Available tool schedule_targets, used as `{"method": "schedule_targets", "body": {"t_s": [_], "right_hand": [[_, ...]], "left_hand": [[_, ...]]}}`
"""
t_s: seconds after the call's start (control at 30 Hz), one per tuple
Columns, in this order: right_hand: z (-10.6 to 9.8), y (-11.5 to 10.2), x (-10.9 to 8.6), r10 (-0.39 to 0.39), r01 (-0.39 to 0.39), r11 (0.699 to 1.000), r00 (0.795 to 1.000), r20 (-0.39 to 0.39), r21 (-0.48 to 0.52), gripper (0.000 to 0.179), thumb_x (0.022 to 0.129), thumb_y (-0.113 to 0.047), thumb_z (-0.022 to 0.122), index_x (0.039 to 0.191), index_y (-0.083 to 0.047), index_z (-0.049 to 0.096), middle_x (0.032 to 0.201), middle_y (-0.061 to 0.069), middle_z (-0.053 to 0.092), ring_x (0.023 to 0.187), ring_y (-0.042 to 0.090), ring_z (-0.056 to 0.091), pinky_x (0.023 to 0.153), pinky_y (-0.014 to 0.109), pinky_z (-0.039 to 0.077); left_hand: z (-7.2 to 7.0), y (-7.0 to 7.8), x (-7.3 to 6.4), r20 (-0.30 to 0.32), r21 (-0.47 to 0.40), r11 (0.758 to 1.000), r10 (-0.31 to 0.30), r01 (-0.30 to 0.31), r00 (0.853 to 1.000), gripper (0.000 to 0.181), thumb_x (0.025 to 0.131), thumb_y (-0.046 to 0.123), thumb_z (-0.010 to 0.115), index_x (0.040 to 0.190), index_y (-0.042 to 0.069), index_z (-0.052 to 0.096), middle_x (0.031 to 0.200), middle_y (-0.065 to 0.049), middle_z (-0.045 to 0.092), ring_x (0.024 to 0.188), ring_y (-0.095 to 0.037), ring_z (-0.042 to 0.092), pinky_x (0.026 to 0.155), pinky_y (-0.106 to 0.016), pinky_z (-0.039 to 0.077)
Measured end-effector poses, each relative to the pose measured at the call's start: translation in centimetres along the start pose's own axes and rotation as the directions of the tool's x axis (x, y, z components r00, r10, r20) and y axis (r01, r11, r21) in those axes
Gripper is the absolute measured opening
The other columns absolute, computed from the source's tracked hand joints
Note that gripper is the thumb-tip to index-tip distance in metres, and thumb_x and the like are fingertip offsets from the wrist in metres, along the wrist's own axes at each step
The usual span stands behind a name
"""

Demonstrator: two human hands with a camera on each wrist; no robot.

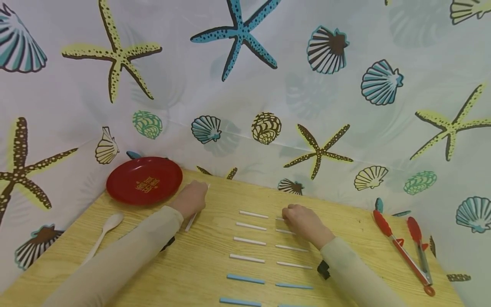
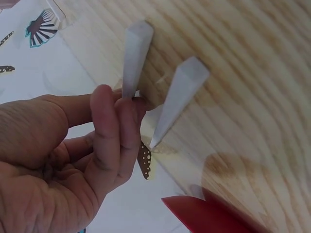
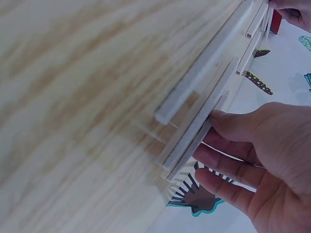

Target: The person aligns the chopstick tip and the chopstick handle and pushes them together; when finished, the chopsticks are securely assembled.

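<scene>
My left hand [image 1: 193, 198] is at the back left of the table, near the red plate. In the left wrist view its fingers pinch the far end of a white stick [image 2: 136, 56]; a second white stick [image 2: 180, 94] lies beside it on the wood. My right hand [image 1: 304, 222] is at the far end of the right-hand column of sticks. Seen from the right wrist, thumb and fingers pinch a thin white stick [image 3: 192, 151], close alongside another white stick [image 3: 199, 121]. In the head view, the right hand partly covers the sticks at that end.
White sticks [image 1: 249, 241] and blue sticks [image 1: 245, 279] lie in two columns down the middle. A red plate [image 1: 126, 187] stands back left, with a pale spoon [image 1: 101, 236] in front. Red-tipped tongs [image 1: 408, 256] lie at right. A patterned cloth [image 1: 245, 94] hangs behind the table.
</scene>
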State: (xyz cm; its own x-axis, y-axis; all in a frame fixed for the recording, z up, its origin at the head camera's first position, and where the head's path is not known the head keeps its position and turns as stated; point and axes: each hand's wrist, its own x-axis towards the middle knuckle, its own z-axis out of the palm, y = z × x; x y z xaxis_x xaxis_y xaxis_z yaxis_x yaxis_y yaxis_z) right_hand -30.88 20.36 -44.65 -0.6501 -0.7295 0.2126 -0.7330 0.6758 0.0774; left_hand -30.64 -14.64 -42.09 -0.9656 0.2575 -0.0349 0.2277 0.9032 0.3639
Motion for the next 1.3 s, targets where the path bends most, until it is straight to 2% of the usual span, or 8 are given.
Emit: {"method": "schedule_targets", "body": {"t_s": [0.17,0.37,0.67,0.77,0.87,0.97,1.13,1.3], "right_hand": [[0.0,-0.1,-0.2,0.005,-0.005,1.000,1.000,0.003,-0.008,0.011,0.086,0.000,0.074,0.084,-0.006,0.065,0.078,0.004,0.060,0.066,0.019,0.059,0.056,0.030,0.051],[0.1,-0.1,-0.1,0.019,-0.019,1.000,1.000,0.012,-0.022,0.012,0.087,-0.002,0.074,0.085,-0.007,0.064,0.078,0.004,0.059,0.066,0.019,0.059,0.055,0.030,0.051],[0.1,-0.1,-0.1,0.011,-0.011,1.000,1.000,0.002,-0.021,0.013,0.086,-0.001,0.076,0.085,-0.006,0.064,0.078,0.004,0.060,0.066,0.020,0.060,0.056,0.031,0.052],[0.1,0.0,-0.1,0.003,-0.003,1.000,1.000,-0.002,-0.011,0.012,0.086,0.000,0.075,0.085,-0.005,0.064,0.078,0.005,0.060,0.066,0.020,0.060,0.057,0.030,0.052],[0.0,0.1,-0.1,-0.007,0.007,1.000,1.000,-0.010,-0.005,0.012,0.086,0.002,0.074,0.085,-0.004,0.065,0.078,0.005,0.060,0.066,0.020,0.061,0.057,0.030,0.052],[0.0,0.2,0.0,-0.010,0.010,1.000,1.000,-0.019,0.003,0.012,0.085,0.003,0.074,0.084,-0.004,0.064,0.077,0.006,0.060,0.066,0.020,0.061,0.059,0.030,0.053],[0.2,0.2,0.0,-0.001,0.001,1.000,1.000,-0.007,0.018,0.012,0.086,0.004,0.072,0.084,-0.004,0.064,0.077,0.005,0.059,0.066,0.020,0.060,0.059,0.030,0.052],[0.2,0.2,0.2,-0.001,0.001,1.000,1.000,0.001,-0.002,0.013,0.087,0.003,0.071,0.083,-0.005,0.063,0.076,0.004,0.058,0.065,0.018,0.059,0.058,0.030,0.051]], "left_hand": [[0.4,-0.2,0.2,-0.005,0.004,1.000,-0.004,0.004,1.000,0.007,0.087,-0.013,0.056,0.091,-0.008,0.059,0.076,-0.013,0.055,0.063,-0.021,0.049,0.053,-0.029,0.044],[0.7,-0.7,0.7,-0.038,0.056,0.998,0.034,-0.032,0.999,0.006,0.085,-0.012,0.060,0.089,-0.007,0.060,0.075,-0.011,0.055,0.064,-0.021,0.051,0.054,-0.030,0.046],[0.3,-0.2,0.1,-0.055,0.093,0.995,0.054,-0.048,0.997,0.008,0.084,-0.012,0.059,0.089,-0.005,0.060,0.080,-0.013,0.059,0.072,-0.022,0.054,0.064,-0.035,0.050],[0.1,0.8,-0.2,-0.091,0.124,0.990,0.072,-0.060,0.993,0.012,0.085,-0.011,0.058,0.083,0.001,0.057,0.077,-0.009,0.057,0.073,-0.024,0.056,0.068,-0.039,0.052],[-0.1,2.7,-0.1,-0.129,0.174,0.982,0.091,-0.068,0.987,0.018,0.086,-0.008,0.058,0.075,0.006,0.053,0.071,-0.006,0.054,0.068,-0.024,0.057,0.061,-0.042,0.053],[0.4,4.7,0.6,-0.132,0.204,0.977,0.097,-0.069,0.986,0.020,0.089,0.000,0.064,0.074,0.009,0.054,0.069,-0.003,0.054,0.064,-0.020,0.056,0.054,-0.040,0.052],[1.6,7.3,2.0,-0.078,0.151,0.979,0.149,-0.136,0.986,0.019,0.090,0.010,0.073,0.076,0.010,0.060,0.071,0.001,0.059,0.063,-0.014,0.056,0.056,-0.035,0.052],[2.5,9.0,3.5,-0.024,0.130,0.967,0.225,-0.220,0.974,0.015,0.087,0.015,0.078,0.081,0.011,0.065,0.077,0.001,0.063,0.070,-0.014,0.060,0.064,-0.034,0.053]]}}
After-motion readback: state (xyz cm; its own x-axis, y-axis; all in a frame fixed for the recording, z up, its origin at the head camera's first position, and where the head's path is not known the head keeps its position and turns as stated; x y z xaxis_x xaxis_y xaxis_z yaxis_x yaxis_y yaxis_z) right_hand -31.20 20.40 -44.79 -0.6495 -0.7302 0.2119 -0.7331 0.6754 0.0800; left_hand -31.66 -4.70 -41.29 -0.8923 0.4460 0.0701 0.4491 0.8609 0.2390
